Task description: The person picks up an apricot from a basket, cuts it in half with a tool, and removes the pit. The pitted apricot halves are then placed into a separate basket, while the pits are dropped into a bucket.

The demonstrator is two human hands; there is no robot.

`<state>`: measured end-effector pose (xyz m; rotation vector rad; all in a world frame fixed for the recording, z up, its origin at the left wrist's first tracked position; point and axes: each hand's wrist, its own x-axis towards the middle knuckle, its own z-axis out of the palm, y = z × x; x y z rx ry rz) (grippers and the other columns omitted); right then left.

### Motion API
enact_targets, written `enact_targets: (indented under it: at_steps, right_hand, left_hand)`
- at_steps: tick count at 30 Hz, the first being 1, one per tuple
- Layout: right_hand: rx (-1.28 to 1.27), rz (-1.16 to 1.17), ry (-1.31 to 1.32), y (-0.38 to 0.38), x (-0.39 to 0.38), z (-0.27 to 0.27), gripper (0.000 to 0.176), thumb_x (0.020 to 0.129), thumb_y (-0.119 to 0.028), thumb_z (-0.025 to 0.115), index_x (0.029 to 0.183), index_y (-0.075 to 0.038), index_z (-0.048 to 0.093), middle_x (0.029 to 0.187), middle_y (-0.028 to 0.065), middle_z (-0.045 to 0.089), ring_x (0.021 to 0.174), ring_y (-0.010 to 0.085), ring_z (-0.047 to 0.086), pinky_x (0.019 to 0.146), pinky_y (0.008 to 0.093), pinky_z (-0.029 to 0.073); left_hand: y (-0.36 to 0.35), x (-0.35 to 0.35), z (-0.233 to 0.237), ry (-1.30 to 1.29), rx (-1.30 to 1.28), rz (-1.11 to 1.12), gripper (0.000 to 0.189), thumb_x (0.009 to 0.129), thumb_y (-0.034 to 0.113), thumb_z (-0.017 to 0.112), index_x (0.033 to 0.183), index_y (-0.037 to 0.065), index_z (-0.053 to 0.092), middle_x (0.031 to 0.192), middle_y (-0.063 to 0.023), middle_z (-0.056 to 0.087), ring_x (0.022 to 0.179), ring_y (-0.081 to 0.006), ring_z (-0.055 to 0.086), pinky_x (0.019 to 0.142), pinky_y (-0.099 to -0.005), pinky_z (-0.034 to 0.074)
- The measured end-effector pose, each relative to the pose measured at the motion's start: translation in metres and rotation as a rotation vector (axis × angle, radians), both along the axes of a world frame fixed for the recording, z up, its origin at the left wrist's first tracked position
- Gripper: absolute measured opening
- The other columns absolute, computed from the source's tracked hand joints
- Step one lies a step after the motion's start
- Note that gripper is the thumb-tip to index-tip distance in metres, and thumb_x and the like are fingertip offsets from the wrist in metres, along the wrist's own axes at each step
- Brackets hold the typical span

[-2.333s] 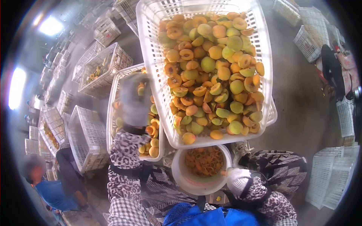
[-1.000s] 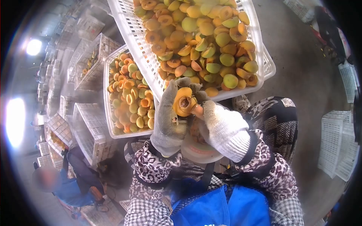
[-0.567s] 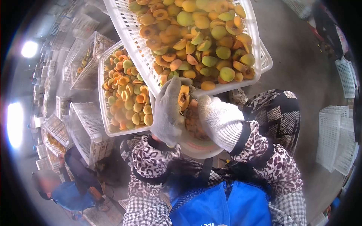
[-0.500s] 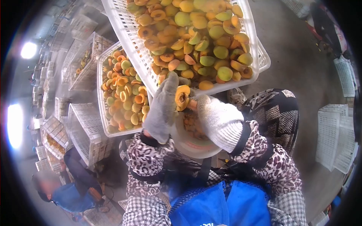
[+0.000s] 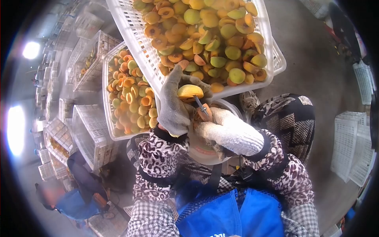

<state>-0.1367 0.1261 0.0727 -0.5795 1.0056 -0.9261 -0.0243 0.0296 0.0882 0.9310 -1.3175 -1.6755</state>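
My left hand, in a grey glove, grips a yellow apricot between thumb and fingers, its skin side up. In my right hand, in a whitish knitted glove, is a small pitting tool with a wooden handle and thin metal shaft. The tool's tip meets the apricot's lower edge; how deep it goes is hidden. Below both hands stands a white bucket, largely covered by them. Just beyond my left hand, a white crate holds many apricot halves.
A second white crate of apricot halves stands to the left. Stacked crates line the far left, and more crates are at the right. A person in blue sits at lower left. My patterned knee is beside the bucket.
The apricot has turned from showing its cut, hollow face to showing its rounded side. My right hand has shifted down slightly, and the tool's shaft has come into sight.
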Motion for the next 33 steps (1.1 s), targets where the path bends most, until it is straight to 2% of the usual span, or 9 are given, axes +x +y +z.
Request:
enact_targets:
  at_steps: [5, 7, 13, 16, 19, 29, 31, 32, 33]
  right_hand:
    - [0.078, 0.061, -0.034, 0.002, -0.019, 0.022, 0.021, 0.088, -0.019, 0.054, 0.101, -0.003, 0.058, 0.07, 0.0021, 0.056, 0.056, 0.0105, 0.053, 0.053, 0.0266, 0.045]
    - [0.072, 0.099, -0.099, 0.005, -0.017, 0.013, 0.022, 0.088, -0.019, 0.054, 0.101, -0.003, 0.058, 0.07, 0.0024, 0.056, 0.056, 0.0109, 0.053, 0.053, 0.0274, 0.046]
    - [-0.24, 0.014, 0.904, 0.008, 0.012, -0.014, 0.032, 0.09, -0.03, 0.054, 0.105, -0.001, 0.058, 0.076, 0.0138, 0.065, 0.065, 0.0256, 0.064, 0.057, 0.0362, 0.05]
    - [-0.004, 0.247, 0.214, 0.003, -0.016, 0.0, 0.036, 0.09, -0.034, 0.056, 0.105, -0.001, 0.058, 0.081, 0.017, 0.065, 0.071, 0.0324, 0.066, 0.06, 0.0406, 0.051]
    - [-0.168, 0.064, 0.932, 0.009, 0.011, -0.013, 0.035, 0.089, -0.033, 0.057, 0.102, -0.001, 0.059, 0.076, 0.0181, 0.063, 0.067, 0.0325, 0.064, 0.059, 0.0391, 0.051]
    - [-0.702, -0.187, 1.149, 0.007, 0.037, -0.064, 0.02, 0.087, -0.017, 0.057, 0.094, 0.002, 0.052, 0.066, 0.0107, 0.049, 0.055, 0.0249, 0.056, 0.047, 0.035, 0.044]
    - [-0.709, -0.168, 1.083, 0.004, 0.025, -0.048, 0.021, 0.087, -0.018, 0.057, 0.096, 0.001, 0.054, 0.064, 0.0102, 0.052, 0.056, 0.0235, 0.058, 0.048, 0.0339, 0.046]
    - [-0.414, 0.029, 0.718, -0.003, 0.013, -0.024, 0.022, 0.088, -0.019, 0.056, 0.098, 0.001, 0.055, 0.066, 0.0114, 0.055, 0.059, 0.0236, 0.06, 0.051, 0.0332, 0.047]
    - [-0.292, 0.109, 0.561, -0.005, 0.013, -0.023, 0.023, 0.089, -0.02, 0.055, 0.1, 0.0, 0.056, 0.07, 0.0131, 0.058, 0.064, 0.0246, 0.062, 0.055, 0.0329, 0.049]
  left_hand:
    - [0.014, -0.022, 0.012, 0.137, 0.274, 0.233, 0.046, 0.099, 0.041, 0.043, 0.102, -0.003, 0.058, 0.082, -0.014, 0.065, 0.072, -0.0223, 0.064, 0.07, -0.0325, 0.054]
    - [0.004, -0.002, -0.002, -0.009, 0.152, -0.098, 0.038, 0.096, 0.036, 0.052, 0.096, -0.001, 0.061, 0.082, -0.0136, 0.065, 0.071, -0.0219, 0.064, 0.067, -0.033, 0.053]
    - [0.013, -0.007, 0.002, 0.082, 0.532, 0.092, 0.032, 0.092, 0.034, 0.061, 0.088, 0.003, 0.059, 0.075, -0.0109, 0.06, 0.067, -0.0221, 0.062, 0.061, -0.0333, 0.052]
    - [0.001, -0.005, -0.009, 0.071, 0.633, 0.073, 0.03, 0.092, 0.033, 0.061, 0.084, 0.004, 0.056, 0.073, -0.0101, 0.058, 0.064, -0.0236, 0.061, 0.057, -0.0353, 0.052]
    - [-0.003, -0.006, -0.015, 0.061, 0.702, 0.053, 0.03, 0.092, 0.033, 0.061, 0.081, 0.006, 0.054, 0.072, -0.0096, 0.057, 0.061, -0.0245, 0.06, 0.055, -0.0367, 0.052]
    - [0.005, -0.008, -0.02, 0.003, 0.576, 0.304, 0.036, 0.096, 0.035, 0.053, 0.085, 0.001, 0.058, 0.078, -0.0111, 0.06, 0.07, -0.0192, 0.06, 0.062, -0.0271, 0.051]
    - [0.005, -0.003, -0.014, -0.095, 0.585, 0.266, 0.036, 0.095, 0.035, 0.053, 0.085, 0.0, 0.058, 0.074, -0.0103, 0.059, 0.07, -0.0185, 0.06, 0.062, -0.0271, 0.05]
    - [0.001, 0.001, -0.019, -0.055, 0.567, 0.204, 0.029, 0.091, 0.034, 0.062, 0.085, 0.006, 0.056, 0.069, -0.0062, 0.056, 0.05, -0.0175, 0.056, 0.037, -0.0261, 0.041]
    - [0.001, 0.003, -0.02, -0.044, 0.557, 0.224, 0.029, 0.091, 0.034, 0.062, 0.085, 0.006, 0.056, 0.069, -0.0062, 0.056, 0.05, -0.0175, 0.056, 0.037, -0.0261, 0.041]
